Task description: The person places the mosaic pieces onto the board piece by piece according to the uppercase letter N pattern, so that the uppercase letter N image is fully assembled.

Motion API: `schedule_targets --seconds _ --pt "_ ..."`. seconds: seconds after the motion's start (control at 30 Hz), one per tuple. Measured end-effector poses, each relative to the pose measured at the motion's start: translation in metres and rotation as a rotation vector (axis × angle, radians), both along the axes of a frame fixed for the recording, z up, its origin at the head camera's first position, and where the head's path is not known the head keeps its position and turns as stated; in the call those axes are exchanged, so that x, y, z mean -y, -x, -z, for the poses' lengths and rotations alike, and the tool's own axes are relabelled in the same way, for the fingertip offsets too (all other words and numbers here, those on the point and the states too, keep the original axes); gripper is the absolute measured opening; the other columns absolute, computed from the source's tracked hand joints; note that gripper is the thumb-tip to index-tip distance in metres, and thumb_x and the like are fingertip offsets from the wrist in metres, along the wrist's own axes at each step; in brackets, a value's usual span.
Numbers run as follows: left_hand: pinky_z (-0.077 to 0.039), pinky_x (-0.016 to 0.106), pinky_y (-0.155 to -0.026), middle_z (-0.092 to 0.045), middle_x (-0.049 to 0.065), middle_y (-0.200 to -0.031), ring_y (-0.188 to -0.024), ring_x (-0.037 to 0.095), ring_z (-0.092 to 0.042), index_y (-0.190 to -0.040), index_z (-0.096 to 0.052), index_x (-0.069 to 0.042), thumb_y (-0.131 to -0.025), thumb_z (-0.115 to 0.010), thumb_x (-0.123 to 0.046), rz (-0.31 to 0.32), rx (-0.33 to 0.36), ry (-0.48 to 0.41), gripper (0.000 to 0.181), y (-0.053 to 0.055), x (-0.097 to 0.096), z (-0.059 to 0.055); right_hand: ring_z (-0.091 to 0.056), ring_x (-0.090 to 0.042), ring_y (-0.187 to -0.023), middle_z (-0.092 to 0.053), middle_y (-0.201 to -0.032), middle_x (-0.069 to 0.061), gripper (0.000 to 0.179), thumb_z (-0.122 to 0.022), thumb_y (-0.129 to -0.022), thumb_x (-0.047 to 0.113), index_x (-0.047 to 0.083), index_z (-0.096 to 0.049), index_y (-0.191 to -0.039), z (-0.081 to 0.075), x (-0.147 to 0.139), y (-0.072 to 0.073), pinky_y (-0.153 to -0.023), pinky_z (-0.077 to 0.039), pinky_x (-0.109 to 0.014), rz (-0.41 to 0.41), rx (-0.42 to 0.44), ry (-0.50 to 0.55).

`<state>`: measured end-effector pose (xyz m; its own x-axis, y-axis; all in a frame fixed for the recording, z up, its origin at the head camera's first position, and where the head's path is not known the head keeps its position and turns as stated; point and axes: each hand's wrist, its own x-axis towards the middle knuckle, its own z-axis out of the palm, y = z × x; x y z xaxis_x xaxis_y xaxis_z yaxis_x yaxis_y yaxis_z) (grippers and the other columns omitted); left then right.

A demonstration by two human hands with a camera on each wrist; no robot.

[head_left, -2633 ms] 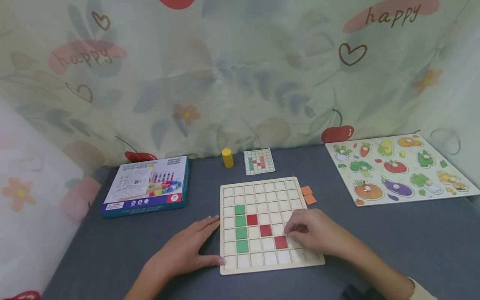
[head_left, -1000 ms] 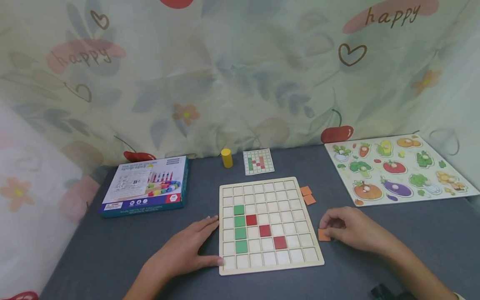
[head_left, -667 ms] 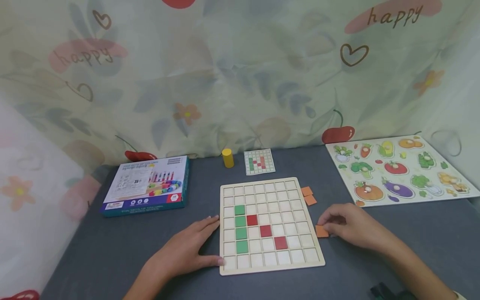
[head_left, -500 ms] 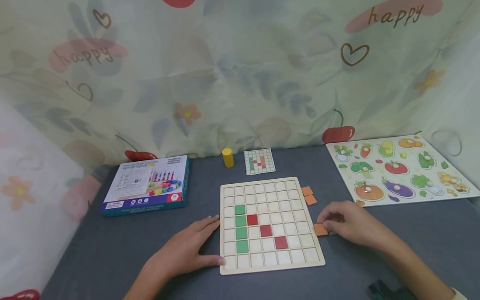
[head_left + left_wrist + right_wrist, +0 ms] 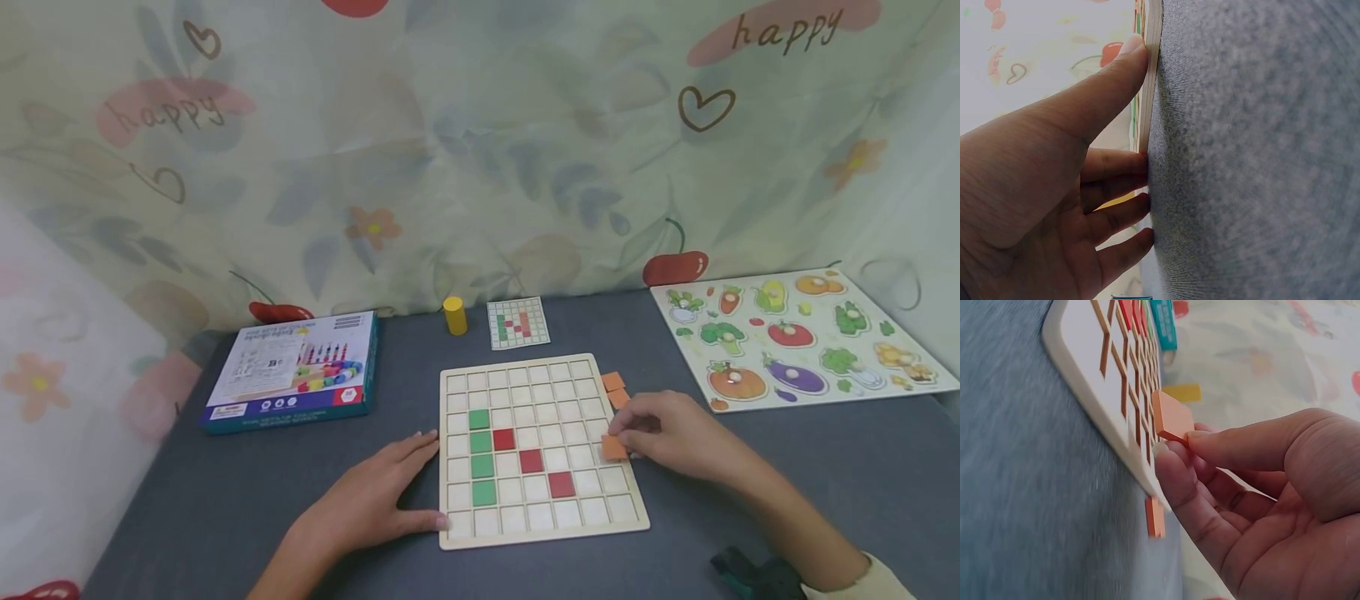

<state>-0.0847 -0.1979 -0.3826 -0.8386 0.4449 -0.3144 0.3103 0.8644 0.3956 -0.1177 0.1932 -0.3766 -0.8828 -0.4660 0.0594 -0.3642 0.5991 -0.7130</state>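
Note:
A wooden grid board [image 5: 547, 533] lies on the grey table, with several green tiles [image 5: 482, 466] in one column and three red tiles [image 5: 531, 461] on a diagonal. My left hand [image 5: 375, 492] rests at the board's left edge, thumb on the rim and fingers extended, as the left wrist view also shows. At the right edge my right hand [image 5: 671, 433] pinches an orange square tile [image 5: 1174, 417] between thumb and finger. That tile is held over the board's right border. Beyond the right hand, two more orange tiles [image 5: 613, 382] lie beside the board, one partly hidden.
A small pattern card [image 5: 519, 323] lies behind the board, next to a yellow cylinder [image 5: 454, 316]. To the left is a flat toy box [image 5: 292, 371]. A vegetable puzzle board [image 5: 795, 342] lies at the right. A patterned cloth [image 5: 480, 167] hangs along the back.
My right hand left the board, took an orange tile from the table at the right, and moved left with it to the board's right border. My left hand stayed still.

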Motion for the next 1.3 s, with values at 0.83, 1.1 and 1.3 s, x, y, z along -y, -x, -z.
schedule_targets --seconds 0.83,1.1,1.3 --pt "-0.037 0.058 -0.108 -0.036 0.005 -0.159 -0.143 0.031 -0.035 -0.155 -0.041 -0.016 -0.075 -0.063 -0.079 -0.009 0.0 -0.001 0.104 0.0 -0.001 -0.001 -0.052 -0.003 -0.072 -0.057 -0.08 0.012 0.011 -0.074 -0.086 0.004 0.015 -0.072 -0.086 0.013 0.067 -0.002 -0.066 -0.048 -0.026 -0.096 -0.133 -0.093" --pt "-0.036 0.058 -0.108 -0.036 0.005 -0.159 -0.143 0.031 -0.034 -0.155 -0.04 -0.015 -0.076 -0.063 -0.079 -0.002 0.003 -0.004 0.104 0.0 0.0 0.0 -0.048 -0.007 -0.068 -0.053 -0.081 0.008 0.015 -0.082 -0.08 0.01 0.011 -0.078 -0.094 0.014 0.066 -0.01 -0.059 -0.043 -0.024 -0.127 -0.128 -0.093" --pt "-0.036 0.058 -0.108 -0.036 0.005 -0.159 -0.143 0.032 -0.034 -0.155 -0.04 -0.015 -0.076 -0.064 -0.078 -0.002 0.006 -0.006 0.104 0.0 -0.001 0.0 -0.049 -0.008 -0.072 -0.055 -0.087 0.008 0.024 -0.085 -0.078 0.013 0.01 -0.079 -0.101 0.018 0.063 -0.015 -0.061 -0.042 -0.023 -0.131 -0.131 -0.083"
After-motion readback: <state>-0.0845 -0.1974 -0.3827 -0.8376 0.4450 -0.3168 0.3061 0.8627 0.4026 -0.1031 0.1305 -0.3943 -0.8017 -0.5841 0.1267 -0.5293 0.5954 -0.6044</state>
